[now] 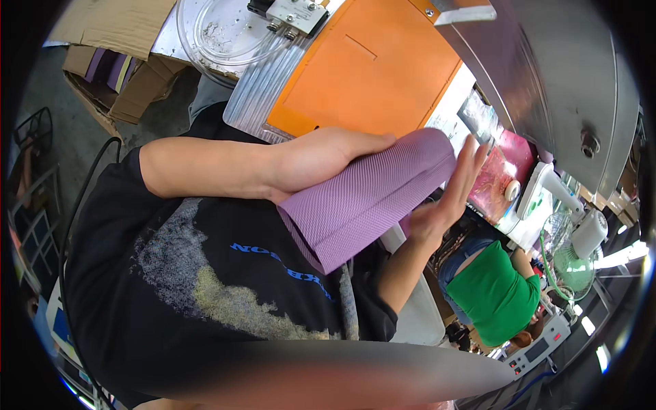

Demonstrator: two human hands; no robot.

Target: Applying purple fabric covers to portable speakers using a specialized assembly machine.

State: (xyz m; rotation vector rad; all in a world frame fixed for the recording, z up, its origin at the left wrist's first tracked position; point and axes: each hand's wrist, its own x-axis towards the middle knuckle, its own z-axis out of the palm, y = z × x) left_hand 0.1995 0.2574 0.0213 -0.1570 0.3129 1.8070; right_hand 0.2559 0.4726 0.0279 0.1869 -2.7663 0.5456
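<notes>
A purple ribbed mat (369,191), loosely rolled into a tube, lies slantwise in front of my chest. My left hand (335,149) is closed round its far side, the thumb along the upper edge and the other fingers hidden by the mat. At the roll's right end, my right hand (447,198) has its fingers stretched out, with the palm toward the mat. Whether the right palm touches the mat is hard to see.
Beyond the roll is an orange panel (369,65) on a clear ribbed plate, beside a metal valve block (297,15) with clear tubing. A cardboard box (147,89) stands at left. A steel machine housing (567,75) overhangs at right, near a person in green (495,290) and a fan (574,256).
</notes>
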